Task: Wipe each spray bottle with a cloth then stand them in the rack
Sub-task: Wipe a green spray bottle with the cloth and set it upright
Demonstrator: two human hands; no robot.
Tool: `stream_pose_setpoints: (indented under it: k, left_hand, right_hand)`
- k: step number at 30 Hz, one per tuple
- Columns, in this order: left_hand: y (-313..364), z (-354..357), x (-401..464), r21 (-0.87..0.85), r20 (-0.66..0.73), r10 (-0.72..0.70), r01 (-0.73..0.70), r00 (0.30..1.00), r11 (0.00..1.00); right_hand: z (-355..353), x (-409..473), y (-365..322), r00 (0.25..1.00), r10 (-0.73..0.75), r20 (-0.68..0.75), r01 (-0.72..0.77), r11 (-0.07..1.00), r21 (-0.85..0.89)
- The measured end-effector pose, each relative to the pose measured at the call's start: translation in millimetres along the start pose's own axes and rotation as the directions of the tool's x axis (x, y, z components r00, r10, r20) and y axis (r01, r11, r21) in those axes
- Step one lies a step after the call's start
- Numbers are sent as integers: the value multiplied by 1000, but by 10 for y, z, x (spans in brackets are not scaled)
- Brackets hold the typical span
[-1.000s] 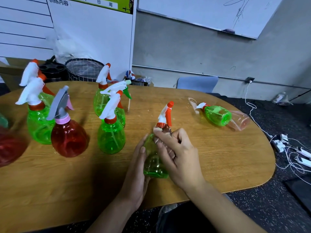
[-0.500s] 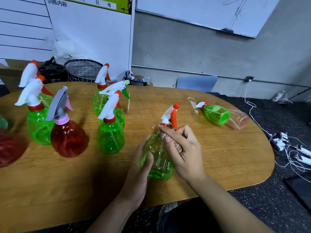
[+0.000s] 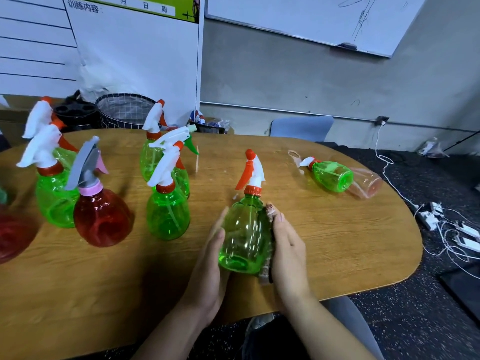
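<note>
1. Now I see the green spray bottle (image 3: 244, 237) near the tabletop (image 3: 337, 242) front edge, long axis nearly upright, nozzle up.
2. My left hand (image 3: 210, 266) fingers curl round its side.
3. My right hand (image 3: 288, 253) fingers press a cloth (image 3: 268, 245) against it.

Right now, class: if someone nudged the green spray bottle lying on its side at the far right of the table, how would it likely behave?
The lying green bottle would probably roll, since its rounded body rests on the table. It looks empty and see-through, so likely light and easy to shift.
</note>
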State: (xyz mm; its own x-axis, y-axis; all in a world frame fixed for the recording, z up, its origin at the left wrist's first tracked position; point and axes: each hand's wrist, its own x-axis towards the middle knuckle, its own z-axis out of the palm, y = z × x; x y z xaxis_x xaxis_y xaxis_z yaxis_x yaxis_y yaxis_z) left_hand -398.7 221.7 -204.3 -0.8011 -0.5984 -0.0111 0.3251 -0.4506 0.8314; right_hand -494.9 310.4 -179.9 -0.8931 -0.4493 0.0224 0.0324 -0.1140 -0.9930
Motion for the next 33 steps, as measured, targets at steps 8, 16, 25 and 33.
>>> stream_pose_setpoints:
  k: [8, 16, 25, 33]
  left_hand:
    - [-3, 7, -9, -7, -70, -30, 29, 997, 1000]
    - [66, 21, -21, -2, 3, -56, 56, 998, 998]
    - [31, -36, 6, -25, 37, -21, 22, 999, 999]
    - [48, 56, -19, 22, 7, -11, 11, 1000, 1000]
  right_hand:
    - [-42, 32, -123, 963, -268, 32, 265, 913, -309]
    - [82, 219, -257, 840, -485, 244, 516, 573, -636]
    - [-245, -74, -167, 414, -495, 764, 899, 92, -428]
    - [-2, 252, -348, 746, -509, 429, 649, 413, -639]
